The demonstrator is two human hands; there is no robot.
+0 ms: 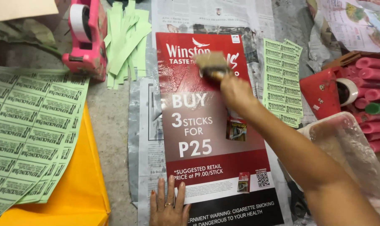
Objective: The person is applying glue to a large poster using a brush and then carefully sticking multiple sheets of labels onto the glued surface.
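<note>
Item: glossy red poster (pixel 217 138), laid flat on newspaper (pixel 146 138) at the middle of the work surface. Step judged in hand: coating, upper part being brushed. Right hand (pixel 236 90) is clenched around a paintbrush (pixel 211 65), bristles on the poster's top. Left hand (pixel 168 205) is released, pressed flat on the lower edge. Next stroke is judged to need steady holding-down.

Surroundings: green label sheets (pixel 30 129), pink tape dispenser (pixel 86 37), green paper strips (pixel 127 42), yellow sheet (pixel 68 192), red tubes (pixel 372 96).

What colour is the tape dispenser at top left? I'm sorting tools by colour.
Bright pink, holding a white roll: the tape dispenser, clearest in the head view.
</note>
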